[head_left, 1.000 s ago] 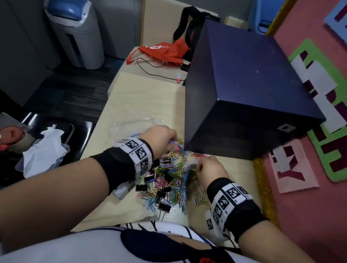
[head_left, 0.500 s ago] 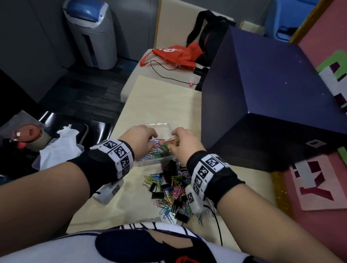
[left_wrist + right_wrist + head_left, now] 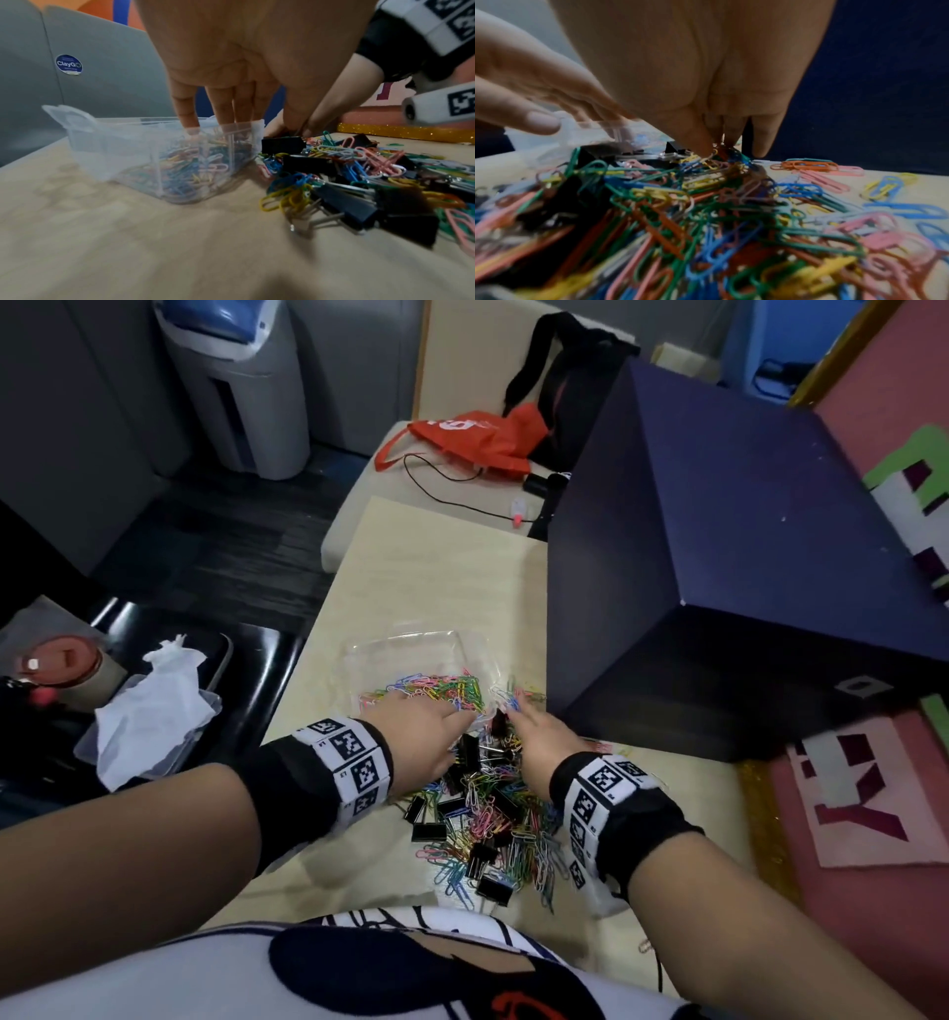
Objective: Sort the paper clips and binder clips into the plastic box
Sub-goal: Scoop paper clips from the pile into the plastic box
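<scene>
A clear plastic box (image 3: 411,649) sits on the pale table (image 3: 436,567) and holds a heap of coloured paper clips (image 3: 436,688). In front of it lies a mixed pile of paper clips (image 3: 518,839) and black binder clips (image 3: 429,829). My left hand (image 3: 462,721) reaches over the box's near wall. In the left wrist view its straight fingers (image 3: 190,113) dip inside the box (image 3: 128,150). My right hand (image 3: 508,716) is at the pile's far edge. In the right wrist view my right hand (image 3: 718,146) pinches paper clips (image 3: 713,160) on top of the pile.
A big dark blue box (image 3: 744,531) stands right beside my right hand. At the table's far end lie a red bag (image 3: 472,439) and a black cable (image 3: 441,474). Left of the table, a black chair (image 3: 257,660) carries a container with tissue (image 3: 149,716).
One second ago both hands were in the pile. Half a second ago they were over the box. Now the right hand has dropped back to the pile and the left stays at the box.
</scene>
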